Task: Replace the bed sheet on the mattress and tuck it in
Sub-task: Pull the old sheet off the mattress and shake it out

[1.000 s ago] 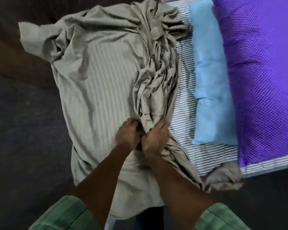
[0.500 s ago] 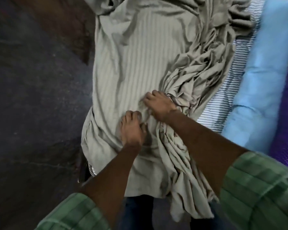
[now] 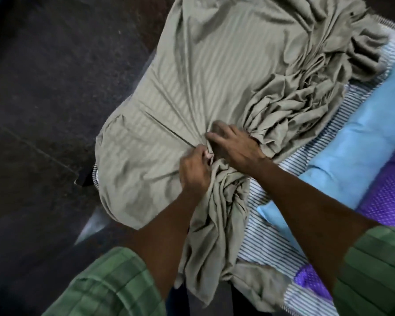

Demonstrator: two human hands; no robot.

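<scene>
A grey-green bed sheet (image 3: 192,92) with faint stripes lies spread over the left part of the mattress (image 3: 271,238), which has a white cover with thin dark stripes. The sheet's right side is bunched into thick folds running from top right down to the near edge. My left hand (image 3: 195,169) grips a gather of the sheet at the middle. My right hand (image 3: 234,147) lies just beyond it, fingers curled into the same bunch of cloth.
A light blue pillow (image 3: 351,160) lies along the right of the mattress, with a purple dotted pillow (image 3: 390,197) beyond it. Dark floor (image 3: 43,99) runs along the left side of the bed. Green checked sleeves cover both upper arms.
The view has swung left and closer. Both hands came together on the bunched folds; the left went from lying flat on the sheet to gripping a gather.
</scene>
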